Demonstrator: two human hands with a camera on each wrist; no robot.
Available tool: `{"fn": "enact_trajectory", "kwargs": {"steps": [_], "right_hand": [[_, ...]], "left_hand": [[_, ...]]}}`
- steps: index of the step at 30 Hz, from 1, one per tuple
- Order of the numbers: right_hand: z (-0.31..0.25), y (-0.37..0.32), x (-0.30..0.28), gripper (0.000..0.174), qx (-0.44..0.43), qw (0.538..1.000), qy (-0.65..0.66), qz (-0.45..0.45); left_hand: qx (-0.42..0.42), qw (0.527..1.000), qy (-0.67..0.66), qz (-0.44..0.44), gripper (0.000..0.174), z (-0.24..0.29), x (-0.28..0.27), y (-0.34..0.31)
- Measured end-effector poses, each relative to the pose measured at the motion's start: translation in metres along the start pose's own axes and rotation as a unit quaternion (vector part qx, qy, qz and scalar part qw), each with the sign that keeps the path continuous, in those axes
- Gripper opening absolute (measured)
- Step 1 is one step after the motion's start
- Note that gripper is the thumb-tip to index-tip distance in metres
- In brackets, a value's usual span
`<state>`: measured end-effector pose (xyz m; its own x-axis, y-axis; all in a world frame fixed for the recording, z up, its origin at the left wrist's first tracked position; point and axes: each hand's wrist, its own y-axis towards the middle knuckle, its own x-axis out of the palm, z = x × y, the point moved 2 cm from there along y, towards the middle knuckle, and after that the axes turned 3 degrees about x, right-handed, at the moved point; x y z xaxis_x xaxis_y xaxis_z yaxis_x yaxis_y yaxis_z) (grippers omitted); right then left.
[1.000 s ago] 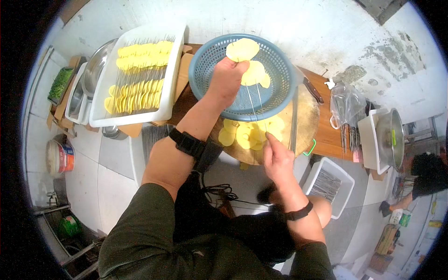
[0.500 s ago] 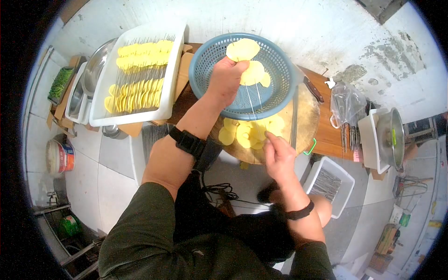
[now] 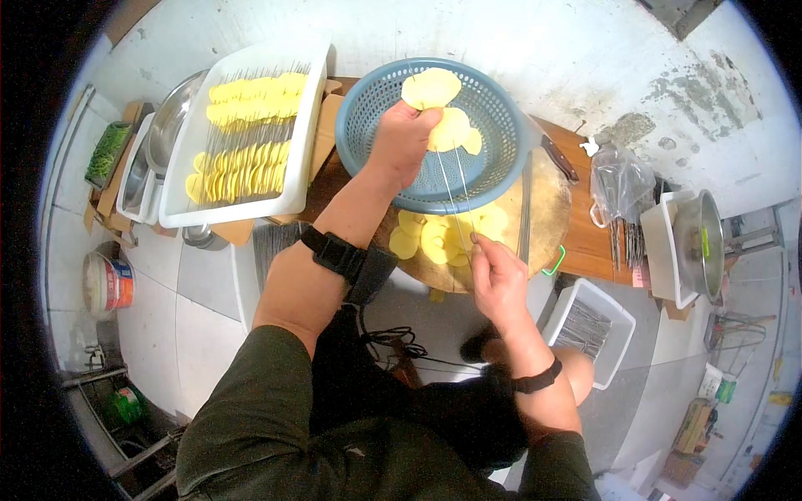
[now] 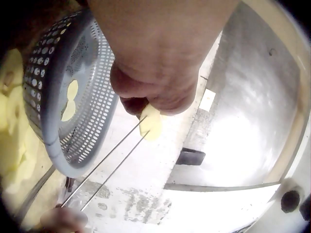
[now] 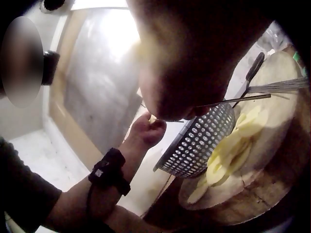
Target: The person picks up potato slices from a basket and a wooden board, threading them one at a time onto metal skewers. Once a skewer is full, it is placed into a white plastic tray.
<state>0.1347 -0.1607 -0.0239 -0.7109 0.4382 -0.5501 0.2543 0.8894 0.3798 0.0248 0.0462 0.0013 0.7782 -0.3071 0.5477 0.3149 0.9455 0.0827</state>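
Observation:
Over the blue colander (image 3: pixel 349 154), my left hand (image 3: pixel 403 144) grips thin yellow slices (image 3: pixel 432 88) that look like potato. Two thin metal skewers (image 3: pixel 449 179) run from the slices down toward my right hand (image 3: pixel 499 280), whose thumb and fingers pinch their lower ends. In the left wrist view, both skewers enter one pale slice (image 4: pixel 151 127) just below the left fingers. More yellow slices (image 3: pixel 436 242) lie in a loose pile on the round wooden board (image 3: pixel 547 209), beneath the near side of the colander.
At left stands a white tray (image 3: pixel 294 196) with rows of skewered yellow slices. Bare skewers (image 3: pixel 525 213) and a knife (image 3: pixel 560 160) lie on the board's right side. A white bin of skewers (image 3: pixel 614 359) sits lower right. Steel bowls (image 3: pixel 710 250) are farther right.
Both hands keep nearly the same place, the right fingers shifting slightly on the skewers. Another person's dark sleeve and hand at the far right have gone out of view.

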Motion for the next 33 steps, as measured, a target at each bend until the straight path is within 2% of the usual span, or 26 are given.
{"fn": "enact_trajectory", "kwargs": {"steps": [11,13,17,19,33], "right_hand": [[-0.003,0.003,0.001,0.017,0.001,1.0,-0.016,0.0],[-0.003,0.005,0.002,0.017,0.003,1.0,-0.017,0.005],[0.001,0.006,0.004,0.017,0.002,1.0,-0.007,0.022],[0.001,0.007,0.003,0.017,0.006,1.0,-0.006,0.022],[0.002,0.005,0.0,0.015,0.029,1.0,0.004,0.007]], "left_hand": [[-0.008,1.0,0.012,-0.003,0.027,-0.001,0.0,-0.001],[0.015,0.992,0.122,-0.014,0.026,-0.003,0.005,-0.007],[-0.004,0.999,0.047,-0.012,0.028,-0.008,0.006,-0.005],[0.029,0.999,0.024,-0.006,0.03,-0.008,0.007,-0.005],[0.035,0.999,0.019,-0.024,0.028,-0.006,0.013,-0.011]]}}
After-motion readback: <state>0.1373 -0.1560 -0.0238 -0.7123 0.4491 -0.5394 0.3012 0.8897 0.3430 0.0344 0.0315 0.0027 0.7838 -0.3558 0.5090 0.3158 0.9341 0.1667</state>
